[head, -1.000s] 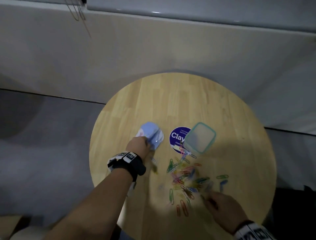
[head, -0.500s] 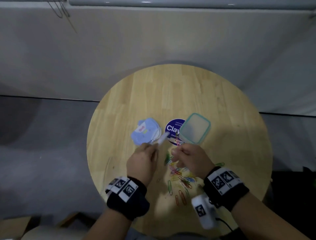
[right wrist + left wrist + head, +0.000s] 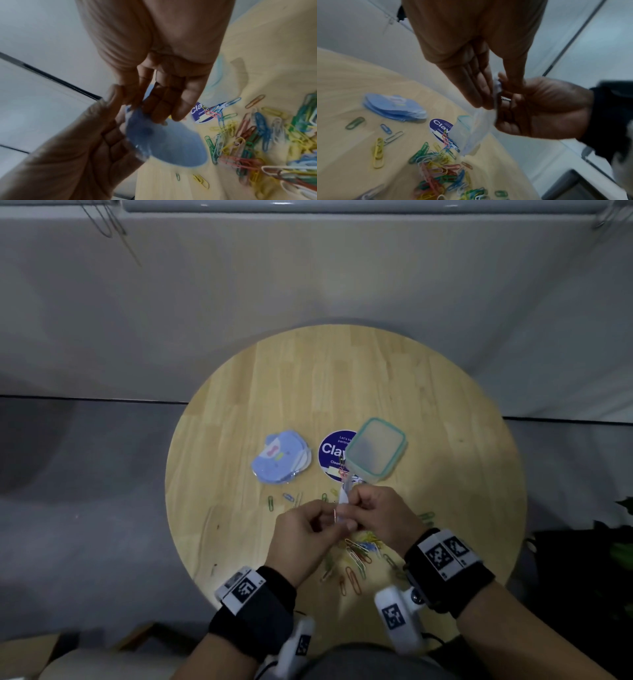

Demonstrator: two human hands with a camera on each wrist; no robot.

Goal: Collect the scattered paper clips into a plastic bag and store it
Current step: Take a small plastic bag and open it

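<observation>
A small clear plastic bag point(image 3: 344, 496) hangs above the round wooden table point(image 3: 342, 378). Both hands pinch its top edge. My left hand point(image 3: 337, 520) pinches it from the left and my right hand point(image 3: 354, 503) from the right. In the left wrist view the bag point(image 3: 476, 132) dangles below the left hand point(image 3: 494, 92). In the right wrist view the right hand point(image 3: 145, 106) pinches the bag point(image 3: 150, 135) opposite the left. Several coloured paper clips point(image 3: 356, 553) lie under and in front of the hands, and a few more clips point(image 3: 284, 498) lie to the left. A thin orange clip seems to sit at my left fingertips.
A stack of blue printed bags point(image 3: 282, 457) lies left of a round purple sticker point(image 3: 332, 451). A frosted container with a teal-rimmed lid point(image 3: 375, 455) sits just beyond the hands. Grey floor and a pale wall surround the table.
My left hand left the blue stack carrying one clear bag. My right hand rose from the clips to meet it. Both now pinch the bag over the clip pile.
</observation>
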